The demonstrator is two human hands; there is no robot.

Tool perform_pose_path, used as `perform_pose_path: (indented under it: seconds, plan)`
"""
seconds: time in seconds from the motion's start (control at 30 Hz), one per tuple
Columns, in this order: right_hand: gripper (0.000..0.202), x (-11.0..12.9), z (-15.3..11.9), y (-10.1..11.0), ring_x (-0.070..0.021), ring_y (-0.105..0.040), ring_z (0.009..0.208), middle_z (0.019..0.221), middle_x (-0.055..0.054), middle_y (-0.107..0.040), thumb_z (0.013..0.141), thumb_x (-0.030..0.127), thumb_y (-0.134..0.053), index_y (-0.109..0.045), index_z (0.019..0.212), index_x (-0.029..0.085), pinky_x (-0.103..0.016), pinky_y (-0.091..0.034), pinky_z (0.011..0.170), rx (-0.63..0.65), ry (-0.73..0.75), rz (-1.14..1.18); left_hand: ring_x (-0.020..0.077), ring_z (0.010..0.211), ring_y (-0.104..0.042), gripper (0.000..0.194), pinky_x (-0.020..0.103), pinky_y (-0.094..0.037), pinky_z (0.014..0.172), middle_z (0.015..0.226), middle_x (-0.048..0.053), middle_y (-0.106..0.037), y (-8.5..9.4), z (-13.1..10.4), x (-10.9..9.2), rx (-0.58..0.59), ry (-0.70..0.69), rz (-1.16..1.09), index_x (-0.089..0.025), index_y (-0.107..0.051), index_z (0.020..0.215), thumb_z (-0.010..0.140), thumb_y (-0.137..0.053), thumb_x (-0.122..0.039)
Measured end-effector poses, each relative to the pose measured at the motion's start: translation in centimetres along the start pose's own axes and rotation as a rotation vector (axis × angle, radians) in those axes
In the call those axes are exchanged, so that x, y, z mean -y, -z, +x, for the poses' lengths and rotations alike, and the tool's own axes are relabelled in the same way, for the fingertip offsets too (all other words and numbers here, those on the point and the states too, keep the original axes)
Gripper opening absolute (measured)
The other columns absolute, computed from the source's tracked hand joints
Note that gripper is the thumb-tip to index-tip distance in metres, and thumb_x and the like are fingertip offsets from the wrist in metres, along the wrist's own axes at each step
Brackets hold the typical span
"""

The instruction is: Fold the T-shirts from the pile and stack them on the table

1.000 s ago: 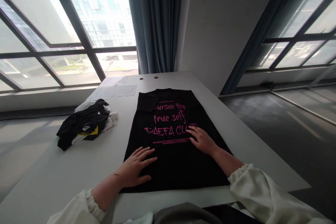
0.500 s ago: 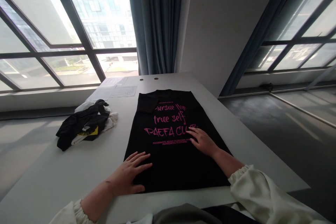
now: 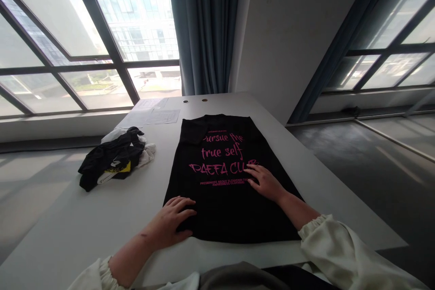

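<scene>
Our cuffs: we wear loose cream cloth sleeves (image 3: 340, 244) with gathered elastic ends, behind the fingers at the wrists; grey cloth (image 3: 234, 276) shows between them, nearer us than either set of fingertips.
Left hand: our bare left hand (image 3: 175, 217) rests at the near left corner of the shirt, fingers bent a little and the thumb apart from the forefinger, leaving a wide gap; how firmly they press we cannot tell.
Right hand: our bare right hand (image 3: 265, 183) lies farther forward, fingers loosely spread with knuckles slightly bent, tips over the end of the largest line of print.
Black shirt: we have a black cloth short-sleeved T-shirt with pink lettering (image 3: 238, 217) laid flat under both sets of fingers, its hem beside the left thumb, its neck well beyond the right fingertips; one sleeve is folded inward over the start of "Pursue".
White table: the smooth white tabletop (image 3: 102, 226) stretches out on both sides of our fingers.
Clothes pile: we see a crumpled heap of black, white and yellow fabric (image 3: 115, 152) beyond and left of the left fingers.
Papers: thin pale printed sheets (image 3: 163, 116) lie farther on, past the heap.
Far end: two small round holes (image 3: 204, 100) pierce the tabletop straight beyond the fingers, before a pleated blue-grey curtain (image 3: 205, 31) and a dark-framed glass window (image 3: 149, 64).
</scene>
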State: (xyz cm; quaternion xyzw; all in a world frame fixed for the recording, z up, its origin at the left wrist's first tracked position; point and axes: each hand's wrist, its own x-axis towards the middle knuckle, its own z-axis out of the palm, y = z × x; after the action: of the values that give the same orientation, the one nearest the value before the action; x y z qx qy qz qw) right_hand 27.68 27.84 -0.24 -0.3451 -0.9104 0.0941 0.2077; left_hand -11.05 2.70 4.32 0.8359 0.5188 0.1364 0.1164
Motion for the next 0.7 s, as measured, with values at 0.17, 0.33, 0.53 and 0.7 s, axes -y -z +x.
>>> perform_pose_path:
  seconds: [0.17,0.33,0.53,0.7]
  plan:
    - [0.042,0.3,0.1,0.3,-0.031,-0.059,0.134,0.146,-0.01,-0.064,0.096,0.032,-0.061,-0.07,0.137,0.027,-0.055,-0.045,0.118,0.006,-0.012,-0.005,0.032,0.131,-0.06,0.048,0.053,-0.046,0.116,0.144,0.009,-0.063,-0.2,0.0,0.0,-0.049,0.036,-0.012,-0.03,-0.068,0.129,0.082,-0.076,-0.031]
    - [0.042,0.4,0.1,0.4,-0.0311,-0.059,0.134,0.146,-0.01,-0.064,0.096,0.032,-0.06,-0.069,0.137,0.028,-0.055,-0.045,0.119,0.014,-0.02,-0.004,0.0325,0.132,-0.059,0.049,0.052,-0.046,0.117,0.145,0.009,-0.063,-0.5,0.0,0.0,-0.052,0.064,-0.028,-0.031,-0.068,0.131,0.083,-0.077,-0.032]
    - [0.042,0.5,0.1,0.4,-0.0312,-0.059,0.134,0.147,-0.009,-0.063,0.095,0.031,-0.06,-0.07,0.136,0.028,-0.055,-0.045,0.118,0.009,-0.03,0.008,0.0362,0.139,-0.053,0.066,0.058,-0.039,0.122,0.153,0.009,-0.056,-0.5,-0.6,0.4,-0.008,0.026,-0.044,-0.033,-0.065,0.138,0.076,-0.085,-0.043]
    - [0.042,0.6,0.2,0.4,-0.0308,-0.06,0.132,0.145,-0.01,-0.064,0.095,0.031,-0.06,-0.071,0.135,0.027,-0.055,-0.046,0.117,0.004,-0.02,0.01,0.0386,0.145,-0.049,0.077,0.063,-0.034,0.125,0.16,0.009,-0.051,0.0,-1.4,0.9,0.064,0.011,-0.054,-0.036,-0.063,0.143,0.072,-0.09,-0.043]
